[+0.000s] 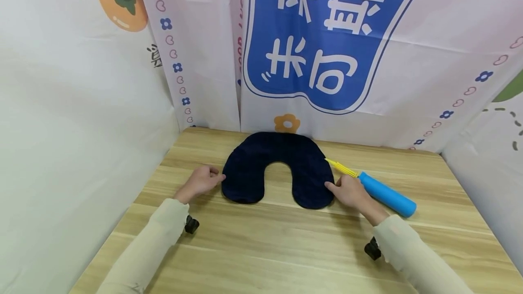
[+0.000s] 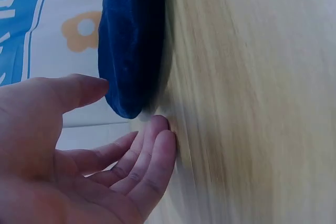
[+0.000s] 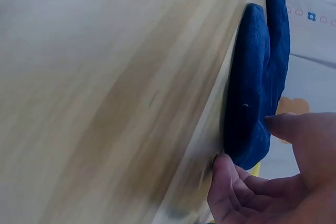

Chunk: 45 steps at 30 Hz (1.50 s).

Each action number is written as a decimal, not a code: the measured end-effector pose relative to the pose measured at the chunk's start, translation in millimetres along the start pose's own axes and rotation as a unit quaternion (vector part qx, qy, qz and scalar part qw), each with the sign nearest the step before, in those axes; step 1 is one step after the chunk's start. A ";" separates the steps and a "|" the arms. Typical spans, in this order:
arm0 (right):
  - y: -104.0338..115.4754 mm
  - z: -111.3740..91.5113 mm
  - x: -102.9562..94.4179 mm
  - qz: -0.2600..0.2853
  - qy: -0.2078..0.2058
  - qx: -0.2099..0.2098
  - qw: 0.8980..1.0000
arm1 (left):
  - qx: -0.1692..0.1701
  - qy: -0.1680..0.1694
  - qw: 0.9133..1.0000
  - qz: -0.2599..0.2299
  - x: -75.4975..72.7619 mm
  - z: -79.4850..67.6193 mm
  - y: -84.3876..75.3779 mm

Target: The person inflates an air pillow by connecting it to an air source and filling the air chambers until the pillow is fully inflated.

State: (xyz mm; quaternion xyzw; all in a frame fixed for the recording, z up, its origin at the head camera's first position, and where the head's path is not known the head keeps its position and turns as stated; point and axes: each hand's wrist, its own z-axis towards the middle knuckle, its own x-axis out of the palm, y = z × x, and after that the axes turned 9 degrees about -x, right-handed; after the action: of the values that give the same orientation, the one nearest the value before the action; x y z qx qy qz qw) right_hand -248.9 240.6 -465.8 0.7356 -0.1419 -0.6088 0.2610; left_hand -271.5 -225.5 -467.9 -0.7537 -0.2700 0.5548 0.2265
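A dark navy U-shaped neck pillow (image 1: 278, 146) lies on the wooden table, its two ends toward me. My left hand (image 1: 202, 179) is at its left side. In the left wrist view, the thumb (image 2: 86, 88) reaches the pillow's edge while the other fingers, loosely bent, are spread below it near the tabletop. At the right end, my right hand (image 1: 350, 190) pinches the pillow's outer edge. The right wrist view has its thumb (image 3: 281, 125) on the upper face and the fingers at the underside. Just beyond that hand lies a blue hand pump (image 1: 388, 194) with a yellow nozzle (image 1: 342, 168).
The wood-grain table (image 1: 269, 248) ends at a printed cloth backdrop (image 1: 212, 80) behind the pillow. White cloth (image 1: 81, 139) also hangs along the left side. Black wrist devices (image 1: 191, 224) sit under both sleeves.
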 end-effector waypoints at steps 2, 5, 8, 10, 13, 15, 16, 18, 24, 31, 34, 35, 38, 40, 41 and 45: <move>0.8 3.5 1.5 0.004 -0.002 0.008 1.000 | 0.001 -0.001 1.000 -0.002 2.9 2.0 -1.2; 3.8 8.1 3.3 0.008 -0.006 0.013 1.000 | 0.000 -0.003 1.000 -0.007 6.8 5.6 -2.9; 6.5 11.1 4.9 0.017 -0.006 0.013 1.000 | -0.007 -0.012 1.000 -0.013 10.5 8.4 -4.8; 6.0 13.7 5.9 0.016 -0.007 0.013 1.000 | -0.011 -0.015 1.000 -0.017 11.8 9.2 -5.1; 3.1 17.1 7.0 0.020 -0.002 0.008 1.000 | -0.016 -0.019 0.999 -0.025 12.3 8.6 -4.8; 1.4 18.4 8.1 0.024 -0.003 0.005 1.000 | -0.018 -0.018 0.999 -0.033 12.2 7.5 -4.1; 1.4 18.1 8.4 0.029 -0.003 0.003 1.000 | -0.018 -0.017 0.999 -0.037 12.0 6.8 -4.0; 0.7 18.0 9.3 0.037 -0.003 0.000 0.999 | -0.016 -0.014 0.999 -0.044 11.7 5.1 -3.7; 1.8 15.0 9.4 0.042 0.001 0.003 0.999 | -0.009 -0.005 0.998 -0.069 10.4 -1.4 -2.6; 4.8 3.4 7.6 0.044 0.007 -0.013 0.999 | -0.024 0.001 0.996 -0.088 9.1 -9.3 -0.7; 5.3 -2.8 7.2 0.040 0.011 -0.025 0.999 | -0.020 0.004 0.996 -0.091 8.7 -12.2 1.0; 5.3 -4.8 7.2 0.041 0.012 -0.029 0.999 | -0.016 0.005 0.995 -0.095 8.4 -13.6 1.8; 7.0 -10.8 7.1 0.040 0.015 -0.036 0.998 | -0.010 0.008 0.995 -0.101 8.1 -17.5 4.1; 8.5 -15.0 6.8 0.044 0.019 -0.038 0.998 | -0.005 0.009 0.995 -0.101 7.6 -19.8 5.2; 9.2 -17.2 6.7 0.044 0.021 -0.041 0.998 | -0.003 0.010 0.995 -0.100 7.2 -20.9 5.5; 13.9 -26.1 6.2 0.049 0.031 -0.042 0.997 | -0.006 0.014 0.995 -0.094 4.8 -22.8 5.2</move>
State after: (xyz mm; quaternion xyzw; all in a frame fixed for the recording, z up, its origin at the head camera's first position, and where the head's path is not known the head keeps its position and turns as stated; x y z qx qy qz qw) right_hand -220.8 231.4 -460.0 0.7349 -0.1435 -0.5775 0.3253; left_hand -247.8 -227.2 -468.3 -0.7338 -0.3399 0.5187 0.2773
